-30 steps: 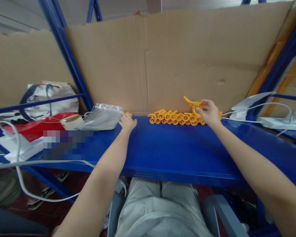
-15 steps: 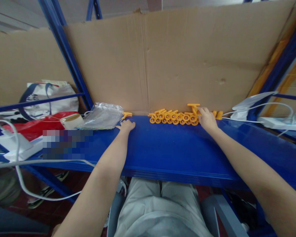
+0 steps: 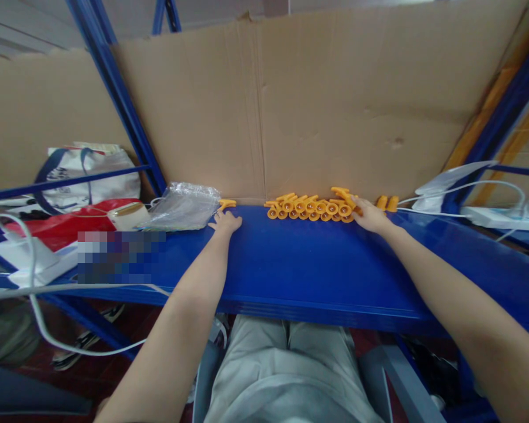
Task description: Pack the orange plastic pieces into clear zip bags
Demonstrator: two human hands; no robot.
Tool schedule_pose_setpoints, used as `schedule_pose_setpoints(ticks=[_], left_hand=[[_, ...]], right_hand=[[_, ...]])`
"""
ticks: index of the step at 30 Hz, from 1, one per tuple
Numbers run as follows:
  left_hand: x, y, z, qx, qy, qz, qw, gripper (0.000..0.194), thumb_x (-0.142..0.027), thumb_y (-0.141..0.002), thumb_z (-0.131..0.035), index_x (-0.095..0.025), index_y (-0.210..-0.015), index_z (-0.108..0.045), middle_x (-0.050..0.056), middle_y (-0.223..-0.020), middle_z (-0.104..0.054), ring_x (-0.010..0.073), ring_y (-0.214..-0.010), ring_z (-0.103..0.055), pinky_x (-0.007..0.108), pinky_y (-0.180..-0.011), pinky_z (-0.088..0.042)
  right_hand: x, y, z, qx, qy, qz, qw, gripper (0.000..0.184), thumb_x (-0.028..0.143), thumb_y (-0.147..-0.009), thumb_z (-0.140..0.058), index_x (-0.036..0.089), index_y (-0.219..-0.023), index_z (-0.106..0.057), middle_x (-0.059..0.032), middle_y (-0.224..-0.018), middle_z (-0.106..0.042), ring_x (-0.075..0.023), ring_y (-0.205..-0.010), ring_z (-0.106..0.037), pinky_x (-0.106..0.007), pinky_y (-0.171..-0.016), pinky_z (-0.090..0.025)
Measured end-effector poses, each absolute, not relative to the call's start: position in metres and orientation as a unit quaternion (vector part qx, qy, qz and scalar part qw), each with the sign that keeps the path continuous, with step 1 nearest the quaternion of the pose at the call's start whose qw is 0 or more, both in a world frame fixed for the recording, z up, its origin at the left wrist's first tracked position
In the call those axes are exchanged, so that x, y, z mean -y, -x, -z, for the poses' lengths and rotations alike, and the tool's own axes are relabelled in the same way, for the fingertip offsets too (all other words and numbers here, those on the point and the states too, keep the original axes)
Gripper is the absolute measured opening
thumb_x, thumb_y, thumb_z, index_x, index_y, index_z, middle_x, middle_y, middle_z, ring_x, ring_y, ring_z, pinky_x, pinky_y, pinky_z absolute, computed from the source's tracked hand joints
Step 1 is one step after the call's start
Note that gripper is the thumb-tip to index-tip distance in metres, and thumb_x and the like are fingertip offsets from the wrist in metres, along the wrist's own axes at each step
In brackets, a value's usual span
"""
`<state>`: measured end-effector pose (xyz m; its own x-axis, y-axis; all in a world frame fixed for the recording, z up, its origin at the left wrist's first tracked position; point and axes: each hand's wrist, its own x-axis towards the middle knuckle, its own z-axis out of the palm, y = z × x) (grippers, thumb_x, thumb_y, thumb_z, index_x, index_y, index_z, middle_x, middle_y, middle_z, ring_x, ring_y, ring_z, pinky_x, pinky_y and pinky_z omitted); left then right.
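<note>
Yellow T-shaped plastic pieces [image 3: 311, 207] with round, dark-centred ends lie stacked in two rows against the cardboard. At the right end of the stack, my right hand [image 3: 370, 216] has its fingers and thumb closed around an end piece [image 3: 344, 200], whose crossbar tilts down to the right. My fingers hide part of it. My left hand [image 3: 226, 223] lies on the blue tabletop [image 3: 291, 264] with fingers spread, holding nothing. Just beyond its fingertips is a single yellow piece [image 3: 227, 203], beside a clear plastic bag [image 3: 180, 208].
Two more yellow pieces [image 3: 387, 204] stand right of my right hand. A tall cardboard sheet [image 3: 326, 106] closes off the back. At left are a red bag [image 3: 70, 222], a white tote [image 3: 101, 176] and a white cable [image 3: 37, 317]. A power strip [image 3: 502, 218] lies at right.
The top piece at the stack's right end has tilted and sunk slightly, its crossbar no longer level. My right hand has shifted slightly down and right. My left hand stays put.
</note>
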<state>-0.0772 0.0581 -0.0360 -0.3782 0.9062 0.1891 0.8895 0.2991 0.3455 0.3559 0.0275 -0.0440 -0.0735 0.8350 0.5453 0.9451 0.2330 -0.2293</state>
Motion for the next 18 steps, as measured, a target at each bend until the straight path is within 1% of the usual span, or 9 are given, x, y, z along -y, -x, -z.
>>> schedule_pose_setpoints(ticks=[2,4,8,10,13,15,18], left_hand=[[-0.058,0.077,0.036,-0.806,-0.55,-0.215,0.018,0.058,-0.04,-0.083,-0.049,-0.017,-0.136,-0.051,0.019,-0.157,-0.03,0.0366,-0.146,-0.025,0.063,-0.115,-0.021],[-0.059,0.078,0.036,-0.805,-0.547,-0.228,0.021,0.06,-0.039,-0.083,-0.05,-0.016,-0.138,-0.049,0.019,-0.158,-0.029,0.0362,-0.146,-0.025,0.061,-0.115,-0.024],[-0.06,0.083,0.033,-0.803,-0.548,-0.233,0.039,0.063,-0.039,-0.084,-0.05,-0.013,-0.142,-0.046,0.02,-0.157,-0.031,0.0337,-0.145,-0.029,0.052,-0.116,-0.029],[-0.061,0.086,0.032,-0.8,-0.549,-0.237,0.041,0.063,-0.038,-0.084,-0.049,-0.013,-0.142,-0.046,0.02,-0.154,-0.037,0.0325,-0.143,-0.034,0.048,-0.115,-0.032],[-0.062,0.092,0.031,-0.796,-0.551,-0.247,0.036,0.062,-0.037,-0.085,-0.05,-0.012,-0.141,-0.048,0.02,-0.148,-0.046,0.0317,-0.138,-0.042,0.043,-0.112,-0.037],[-0.064,0.096,0.031,-0.795,-0.554,-0.245,0.037,0.061,-0.036,-0.085,-0.05,-0.012,-0.14,-0.049,0.02,-0.143,-0.051,0.0315,-0.135,-0.047,0.041,-0.11,-0.04],[-0.067,0.1,0.032,-0.794,-0.562,-0.227,0.049,0.055,-0.034,-0.084,-0.05,-0.013,-0.136,-0.055,0.018,-0.137,-0.058,0.032,-0.129,-0.053,0.042,-0.105,-0.045]], right_hand=[[-0.028,-0.358,0.043,0.732,0.605,0.076,0.304,0.059,0.029,-0.081,-0.056,0.018,-0.138,-0.05,-0.0151,-0.142,-0.053,-0.0357,-0.133,-0.047,-0.056,-0.11,-0.038],[-0.028,-0.361,0.042,0.735,0.594,0.069,0.318,0.06,0.03,-0.079,-0.06,0.017,-0.137,-0.052,-0.0163,-0.142,-0.053,-0.036,-0.133,-0.048,-0.054,-0.111,-0.037],[-0.029,-0.367,0.041,0.734,0.586,0.073,0.336,0.058,0.028,-0.077,-0.056,0.017,-0.134,-0.053,-0.0156,-0.139,-0.056,-0.0339,-0.131,-0.05,-0.052,-0.11,-0.039],[-0.03,-0.371,0.041,0.727,0.588,0.082,0.344,0.057,0.026,-0.077,-0.052,0.016,-0.133,-0.054,-0.0153,-0.138,-0.057,-0.0329,-0.13,-0.051,-0.052,-0.109,-0.04],[-0.03,-0.374,0.041,0.717,0.595,0.094,0.351,0.058,0.022,-0.075,-0.05,0.013,-0.132,-0.056,-0.0172,-0.136,-0.058,-0.034,-0.128,-0.053,-0.054,-0.107,-0.042],[-0.03,-0.373,0.041,0.715,0.599,0.093,0.349,0.058,0.02,-0.074,-0.05,0.011,-0.131,-0.057,-0.019,-0.135,-0.058,-0.0347,-0.126,-0.054,-0.053,-0.105,-0.044],[-0.029,-0.371,0.041,0.718,0.6,0.095,0.339,0.056,0.017,-0.075,-0.05,0.007,-0.129,-0.059,-0.0208,-0.134,-0.059,-0.0336,-0.125,-0.055,-0.05,-0.105,-0.045]])
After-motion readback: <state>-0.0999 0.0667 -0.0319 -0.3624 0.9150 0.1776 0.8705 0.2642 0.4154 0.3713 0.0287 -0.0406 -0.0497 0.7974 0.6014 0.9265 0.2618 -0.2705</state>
